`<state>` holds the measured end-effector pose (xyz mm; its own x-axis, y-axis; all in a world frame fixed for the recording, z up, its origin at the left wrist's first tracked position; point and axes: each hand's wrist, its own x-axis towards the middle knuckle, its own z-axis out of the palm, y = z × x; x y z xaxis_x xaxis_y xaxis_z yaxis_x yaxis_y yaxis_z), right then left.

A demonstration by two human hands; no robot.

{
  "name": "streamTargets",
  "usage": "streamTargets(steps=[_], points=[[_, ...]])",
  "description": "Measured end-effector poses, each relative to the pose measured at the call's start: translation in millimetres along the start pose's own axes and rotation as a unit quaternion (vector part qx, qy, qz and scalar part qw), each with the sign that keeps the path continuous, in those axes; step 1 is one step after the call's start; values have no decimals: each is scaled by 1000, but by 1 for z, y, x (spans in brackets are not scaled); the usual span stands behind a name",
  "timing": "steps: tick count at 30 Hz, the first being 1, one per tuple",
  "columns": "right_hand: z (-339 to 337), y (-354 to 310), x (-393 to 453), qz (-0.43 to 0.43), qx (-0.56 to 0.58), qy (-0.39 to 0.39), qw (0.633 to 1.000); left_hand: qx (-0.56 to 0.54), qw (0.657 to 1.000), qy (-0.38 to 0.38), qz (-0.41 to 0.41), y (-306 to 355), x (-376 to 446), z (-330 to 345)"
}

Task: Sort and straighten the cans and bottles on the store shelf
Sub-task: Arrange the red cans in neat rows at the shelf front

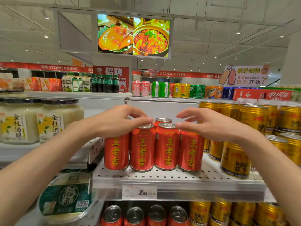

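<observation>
Several red cans with yellow characters stand upright in a front row on the white perforated shelf (162, 176), labels facing me: the far-left can (116, 152), the second can (142, 147), the third can (167, 146) and the far-right can (190, 149). One more red can (162, 120) stands behind them. My left hand (120, 121) hovers over the two left cans, fingertips at the second can's rim. My right hand (210, 126) arches over the far-right can, fingers spread, thumb tip beside the third can's top. Neither hand clearly grips a can.
Gold cans (235, 159) crowd the shelf to the right. Glass jars (57, 118) with white contents stand on the left shelf, and a green-lidded tub (66, 198) lies below them. More red cans (135, 216) fill the lower shelf. A price tag (139, 191) hangs on the shelf edge.
</observation>
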<state>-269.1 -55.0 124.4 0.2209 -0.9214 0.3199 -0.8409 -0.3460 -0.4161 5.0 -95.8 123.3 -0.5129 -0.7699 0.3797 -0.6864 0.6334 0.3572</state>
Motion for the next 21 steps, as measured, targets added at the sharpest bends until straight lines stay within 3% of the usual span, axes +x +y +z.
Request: streamTargets(steps=[4,14,21], points=[[8,7,-26,32,-28,-26,999,40,999,13,9,6,-10,7],[26,19,-32,19,37,50,998,59,997,26,34,5,-14,12],[48,15,-60,44,88,131,986,124,979,117,115,3,-35,23]])
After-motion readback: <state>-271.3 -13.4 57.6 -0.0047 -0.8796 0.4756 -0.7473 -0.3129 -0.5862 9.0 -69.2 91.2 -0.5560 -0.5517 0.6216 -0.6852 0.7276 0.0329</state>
